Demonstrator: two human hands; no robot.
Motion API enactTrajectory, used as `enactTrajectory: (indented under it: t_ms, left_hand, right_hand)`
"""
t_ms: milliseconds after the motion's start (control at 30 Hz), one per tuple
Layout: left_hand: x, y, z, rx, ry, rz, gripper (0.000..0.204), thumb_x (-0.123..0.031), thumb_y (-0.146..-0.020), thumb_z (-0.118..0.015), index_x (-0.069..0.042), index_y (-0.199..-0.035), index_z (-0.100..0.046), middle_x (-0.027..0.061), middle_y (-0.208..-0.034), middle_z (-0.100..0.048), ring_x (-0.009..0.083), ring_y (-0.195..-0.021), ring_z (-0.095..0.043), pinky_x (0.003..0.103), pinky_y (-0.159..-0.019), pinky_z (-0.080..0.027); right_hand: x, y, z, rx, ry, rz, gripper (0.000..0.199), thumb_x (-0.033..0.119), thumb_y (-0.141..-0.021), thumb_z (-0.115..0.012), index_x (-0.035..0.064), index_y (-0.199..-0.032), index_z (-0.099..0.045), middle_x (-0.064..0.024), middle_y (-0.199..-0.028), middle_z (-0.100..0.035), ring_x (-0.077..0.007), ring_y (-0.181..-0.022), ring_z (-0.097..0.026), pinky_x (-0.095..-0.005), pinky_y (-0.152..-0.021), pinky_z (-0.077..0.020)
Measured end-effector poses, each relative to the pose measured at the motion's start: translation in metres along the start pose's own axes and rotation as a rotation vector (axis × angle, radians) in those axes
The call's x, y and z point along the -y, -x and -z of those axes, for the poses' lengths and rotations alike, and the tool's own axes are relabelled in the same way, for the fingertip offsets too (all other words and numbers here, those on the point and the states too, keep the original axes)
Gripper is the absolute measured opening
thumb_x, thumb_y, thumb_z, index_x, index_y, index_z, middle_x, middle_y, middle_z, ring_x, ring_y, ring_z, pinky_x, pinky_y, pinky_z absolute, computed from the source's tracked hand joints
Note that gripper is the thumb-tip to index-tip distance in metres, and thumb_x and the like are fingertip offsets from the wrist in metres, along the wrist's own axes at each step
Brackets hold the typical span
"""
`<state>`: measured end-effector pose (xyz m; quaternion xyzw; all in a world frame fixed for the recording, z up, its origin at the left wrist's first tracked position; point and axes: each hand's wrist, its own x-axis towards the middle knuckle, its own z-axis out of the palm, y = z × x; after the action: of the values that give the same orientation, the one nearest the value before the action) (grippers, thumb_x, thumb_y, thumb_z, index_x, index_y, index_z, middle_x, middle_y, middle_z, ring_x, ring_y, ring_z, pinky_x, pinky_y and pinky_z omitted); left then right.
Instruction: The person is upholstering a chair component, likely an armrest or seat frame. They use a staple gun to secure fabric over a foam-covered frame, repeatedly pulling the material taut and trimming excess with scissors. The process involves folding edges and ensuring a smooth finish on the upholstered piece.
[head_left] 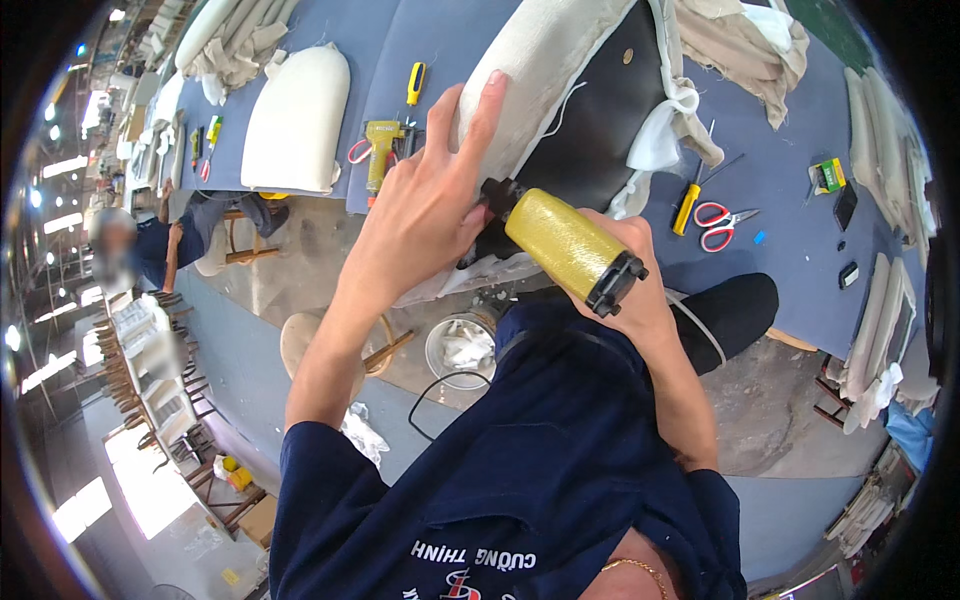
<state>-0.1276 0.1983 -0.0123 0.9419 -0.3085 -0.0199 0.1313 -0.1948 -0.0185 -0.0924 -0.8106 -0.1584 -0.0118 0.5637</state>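
My right hand [640,290] grips a yellow staple gun [565,245] with a black end cap, its nose pressed at the lower edge of an upholstered seat piece [560,70]. That piece is covered in cream fabric with a black underside panel [600,120]. My left hand [430,200] lies flat against the cream fabric at the piece's edge, fingers stretched up and apart. Loose white fabric [470,275] hangs below the edge, under both hands.
The blue worktable [790,200] carries red-handled scissors [720,225], a yellow-handled screwdriver [688,205], a second yellow gun [380,150] and a white cushion [295,120]. A round bin [460,350] and a wooden stool [310,340] stand on the floor. Another person [170,245] sits at left.
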Motion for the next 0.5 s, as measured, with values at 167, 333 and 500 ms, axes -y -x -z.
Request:
enactTrajectory:
  t_ms: [167, 333, 500]
  left_hand:
    - [0.018, 0.001, -0.008, -0.047, 0.298, -0.060, 0.105, -0.019, -0.077, -0.080, -0.007, -0.160, -0.017, 0.0274, -0.153, -0.041, 0.0457, -0.125, -0.056, 0.047, -0.104, -0.046]
    - [0.026, 0.008, -0.002, 0.054, 0.545, 0.130, 0.100, -0.024, -0.081, -0.080, -0.001, -0.160, -0.022, 0.0219, -0.155, -0.042, 0.0302, -0.144, -0.040, 0.038, -0.120, -0.028]
    - [-0.003, 0.033, 0.019, 0.109, 0.640, 0.228, 0.095, -0.020, -0.081, -0.079, 0.002, -0.158, -0.027, 0.0202, -0.152, -0.044, 0.0273, -0.142, -0.041, 0.037, -0.119, -0.027]
  right_hand:
    - [0.008, 0.025, 0.000, -0.246, -0.069, -0.183, 0.032, 0.031, -0.083, -0.082, 0.0062, -0.102, -0.076, -0.0100, -0.093, -0.077, -0.0245, -0.084, -0.072, -0.0351, -0.079, -0.0475]
    - [0.030, 0.040, 0.019, -0.273, -0.067, -0.321, 0.028, 0.032, -0.085, -0.083, 0.0095, -0.102, -0.078, -0.0045, -0.095, -0.078, -0.0210, -0.084, -0.072, -0.0317, -0.085, -0.0439]
    - [0.022, 0.059, 0.015, -0.263, 0.075, -0.178, 0.035, 0.029, -0.080, -0.088, 0.0069, -0.103, -0.076, -0.0040, -0.095, -0.075, -0.0212, -0.084, -0.068, -0.0332, -0.083, -0.0443]
